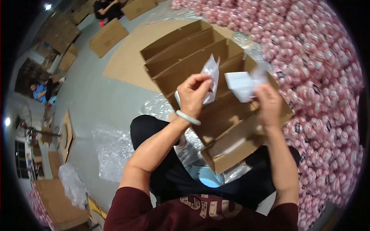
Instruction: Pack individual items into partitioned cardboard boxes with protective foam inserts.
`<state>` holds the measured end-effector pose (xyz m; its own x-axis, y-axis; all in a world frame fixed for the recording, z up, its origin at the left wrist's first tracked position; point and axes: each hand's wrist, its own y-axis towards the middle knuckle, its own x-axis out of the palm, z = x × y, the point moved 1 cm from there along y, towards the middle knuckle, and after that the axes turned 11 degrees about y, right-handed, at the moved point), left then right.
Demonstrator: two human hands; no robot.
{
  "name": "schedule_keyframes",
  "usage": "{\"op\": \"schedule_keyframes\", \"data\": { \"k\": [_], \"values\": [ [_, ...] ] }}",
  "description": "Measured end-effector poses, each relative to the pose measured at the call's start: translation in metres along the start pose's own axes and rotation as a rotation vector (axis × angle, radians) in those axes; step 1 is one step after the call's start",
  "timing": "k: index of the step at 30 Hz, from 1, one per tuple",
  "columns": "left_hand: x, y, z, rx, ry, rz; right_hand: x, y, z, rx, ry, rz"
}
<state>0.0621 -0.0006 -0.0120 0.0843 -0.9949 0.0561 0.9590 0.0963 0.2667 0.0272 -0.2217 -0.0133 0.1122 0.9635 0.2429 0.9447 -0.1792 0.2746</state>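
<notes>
Left hand (192,94): we had it closed, thumb and fingertips pinching a crumpled white sheet (212,73), with parts of the sheet showing on both sides of the hand.
Right hand (268,102): ours was blurred, yet we saw its fingers gripping a smoother white sheet (238,84) at one edge.
White sheets: we held both above the divided carton, apart from each other.
Divided carton (227,163): it stood open and tilted in our view, brown partitions running across it; we saw a pale strip in the compartment nearest us.
Wrist: we wore a pale bracelet (188,118) on the left one.
Between our knees: we had a light-blue rounded thing (210,178), its kind unclear to us.
Right side: we sat beside a heap of pink-and-white wrapped balls (316,77).
Left side: we saw clear plastic (111,154) on the grey floor (92,111).
Beyond the carton: we saw flat cardboard (125,67) and, farther off, a person in blue (39,91).
</notes>
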Motion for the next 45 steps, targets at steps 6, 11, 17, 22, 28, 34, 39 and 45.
{"op": "schedule_keyframes", "data": {
  "k": [6,11,17,22,28,34,39,45],
  "values": [
    [0.021,-0.022,0.016,0.032,-0.067,-0.157,0.059,-0.004,0.001,0.066,0.157,-0.120],
    [0.027,-0.023,0.022,0.119,0.061,-0.175,0.046,-0.005,0.002,0.122,0.253,-0.138],
    [0.025,-0.028,0.017,0.203,0.166,-0.207,0.051,-0.013,-0.010,0.001,-0.123,-0.158],
    [0.025,-0.029,0.018,0.156,0.112,-0.230,0.042,-0.010,-0.006,-0.105,-0.286,-0.179],
    [0.006,0.004,0.009,-0.036,-0.110,-0.039,0.009,0.013,-0.003,0.113,0.337,0.193],
    [-0.070,0.062,0.027,0.157,-0.295,0.390,-0.100,0.051,-0.047,-0.205,0.591,0.473],
    [-0.067,0.057,0.024,0.203,-0.158,0.426,-0.116,0.043,-0.047,-0.285,0.428,0.396],
    [0.002,0.012,0.010,0.130,-0.163,-0.035,-0.016,0.009,-0.016,-0.060,-0.026,-0.017]
  ]
}}
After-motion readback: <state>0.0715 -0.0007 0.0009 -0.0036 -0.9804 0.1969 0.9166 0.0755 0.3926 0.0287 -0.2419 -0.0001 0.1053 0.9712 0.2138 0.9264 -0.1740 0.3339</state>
